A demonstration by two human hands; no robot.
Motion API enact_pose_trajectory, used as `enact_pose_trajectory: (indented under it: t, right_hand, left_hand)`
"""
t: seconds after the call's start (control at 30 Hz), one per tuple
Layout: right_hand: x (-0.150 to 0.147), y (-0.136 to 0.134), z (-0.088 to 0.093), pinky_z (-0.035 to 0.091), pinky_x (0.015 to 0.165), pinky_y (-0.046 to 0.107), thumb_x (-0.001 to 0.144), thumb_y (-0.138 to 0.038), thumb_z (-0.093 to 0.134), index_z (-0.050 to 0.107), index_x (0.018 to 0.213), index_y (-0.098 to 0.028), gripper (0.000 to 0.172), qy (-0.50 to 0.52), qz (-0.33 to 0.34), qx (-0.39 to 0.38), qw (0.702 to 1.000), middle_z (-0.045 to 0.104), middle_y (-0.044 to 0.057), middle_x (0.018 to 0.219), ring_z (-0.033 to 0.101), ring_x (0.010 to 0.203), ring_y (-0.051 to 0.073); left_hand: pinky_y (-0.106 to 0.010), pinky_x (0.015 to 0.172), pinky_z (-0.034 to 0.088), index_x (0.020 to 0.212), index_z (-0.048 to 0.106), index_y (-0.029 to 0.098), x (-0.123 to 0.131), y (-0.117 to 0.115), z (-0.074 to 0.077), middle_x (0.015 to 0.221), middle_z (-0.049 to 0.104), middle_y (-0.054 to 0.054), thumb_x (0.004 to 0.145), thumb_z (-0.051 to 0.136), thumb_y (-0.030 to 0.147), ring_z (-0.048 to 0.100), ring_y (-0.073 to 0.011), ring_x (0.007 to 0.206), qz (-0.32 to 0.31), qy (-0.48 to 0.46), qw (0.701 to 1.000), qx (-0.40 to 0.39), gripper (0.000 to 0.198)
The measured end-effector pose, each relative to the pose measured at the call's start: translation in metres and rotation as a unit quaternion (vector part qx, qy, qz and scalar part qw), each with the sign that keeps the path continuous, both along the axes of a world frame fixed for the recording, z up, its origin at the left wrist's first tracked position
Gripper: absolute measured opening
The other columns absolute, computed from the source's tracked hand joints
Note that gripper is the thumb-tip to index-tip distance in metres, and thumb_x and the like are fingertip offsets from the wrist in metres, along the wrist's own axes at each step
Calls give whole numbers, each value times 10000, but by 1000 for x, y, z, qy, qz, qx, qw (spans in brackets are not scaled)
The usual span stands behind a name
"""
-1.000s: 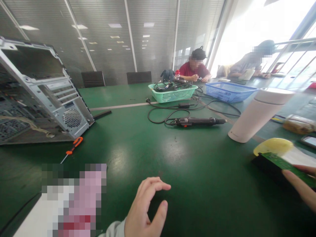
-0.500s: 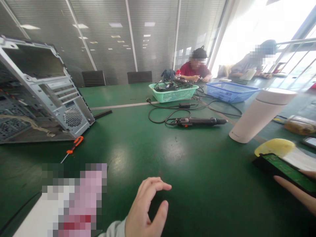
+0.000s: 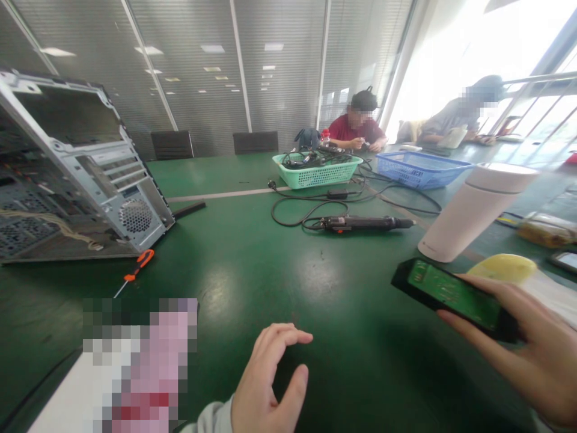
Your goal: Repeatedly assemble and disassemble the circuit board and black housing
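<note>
My left hand (image 3: 268,385) hovers low over the green table (image 3: 252,282) near its front edge, fingers curled loosely apart, holding nothing. At the right, my right hand (image 3: 527,349) grips a black-framed green circuit board (image 3: 451,294) and holds it above the table, its far end pointing left. A white cylindrical tumbler (image 3: 469,210) stands just behind the board, and a yellow round object (image 3: 507,267) lies beside it.
An open computer case (image 3: 76,174) lies at the left with an orange-handled screwdriver (image 3: 137,267) in front. A black electric screwdriver (image 3: 365,224) with cable lies mid-table. Teal basket (image 3: 315,169) and blue basket (image 3: 417,167) sit farther back, where two people are seated.
My right hand has brought the circuit board up and leftward into view from the right edge. My left hand has stayed in place.
</note>
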State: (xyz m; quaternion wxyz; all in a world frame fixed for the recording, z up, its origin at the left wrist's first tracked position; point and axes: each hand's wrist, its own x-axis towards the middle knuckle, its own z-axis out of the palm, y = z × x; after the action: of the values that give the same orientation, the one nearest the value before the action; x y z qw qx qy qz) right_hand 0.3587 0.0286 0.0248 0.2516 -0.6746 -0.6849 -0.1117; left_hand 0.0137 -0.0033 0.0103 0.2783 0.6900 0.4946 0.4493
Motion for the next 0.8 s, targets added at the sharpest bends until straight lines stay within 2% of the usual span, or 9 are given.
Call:
enact_pose_trajectory:
  t: [0.07, 0.13, 0.23, 0.33, 0.43, 0.57, 0.7, 0.8]
  right_hand:
    - [-38, -2, 14, 599, 646, 306, 891, -556, 525, 471, 1223, -336, 402, -5, 101, 6, 995, 652, 62, 1140, 697, 919, 236]
    - [-73, -5, 22, 596, 603, 280, 932, -497, 479, 472, 1214, -322, 331, 27, 164, 14, 986, 646, 53, 1112, 710, 851, 211]
    - [-115, -8, 21, 596, 609, 291, 936, -366, 469, 474, 1228, -330, 294, 71, 220, -25, 973, 610, 37, 1167, 703, 778, 181]
    - [-140, -9, 14, 606, 656, 318, 882, -270, 521, 462, 1246, -343, 376, 95, 266, -54, 958, 592, 24, 1181, 695, 801, 183]
    - [-149, -8, 8, 608, 688, 320, 875, -229, 532, 424, 1295, -348, 450, 122, 279, -50, 951, 586, 25, 1182, 687, 849, 182]
    - [-148, -7, 3, 602, 694, 296, 920, -206, 468, 393, 1342, -326, 445, 127, 298, -27, 946, 577, 48, 1195, 680, 863, 171]
    - [-145, -8, -1, 576, 619, 286, 926, -234, 461, 453, 1292, -310, 374, 99, 312, -19, 945, 583, 57, 1151, 671, 733, 155]
    - [-145, -9, -1, 545, 618, 262, 904, -274, 518, 490, 1260, -301, 358, 135, 324, -33, 936, 598, 42, 1074, 653, 709, 137]
  left_hand:
    - [-411, 970, 514, 1121, 660, 270, -2, 1, 0, 1096, 713, -54, 816, 558, 113, 651, -258, 1076, -15, 4, 1000, 0, 358]
    - [-389, 957, 523, 1247, 587, 283, -5, 1, -2, 1088, 709, -38, 832, 562, 94, 664, -232, 1038, -33, 8, 999, 1, 457]
    - [-376, 976, 511, 1412, 439, 304, -7, 1, -8, 1154, 688, -37, 860, 549, 78, 648, -217, 1086, -38, 5, 999, -13, 607]
    - [-392, 1041, 468, 1475, 362, 289, -8, 0, -15, 1388, 581, -68, 897, 525, 98, 560, -237, 1255, -34, -12, 998, -48, 630]
    - [-407, 1105, 410, 1495, 335, 262, -8, 0, -20, 1525, 456, -76, 918, 505, 115, 467, -248, 1360, -28, -46, 996, -77, 619]
    - [-399, 1104, 416, 1491, 358, 271, -9, 1, -24, 1481, 513, -62, 913, 526, 132, 499, -248, 1334, -21, -75, 992, -96, 618]
    - [-384, 1079, 445, 1457, 434, 285, -11, 1, -29, 1451, 552, -51, 915, 560, 189, 549, -247, 1281, -4, -101, 988, -113, 565]
    - [-364, 1040, 474, 1425, 495, 264, -12, 0, -35, 1403, 598, -61, 912, 593, 253, 600, -242, 1198, 9, -125, 983, -136, 522]
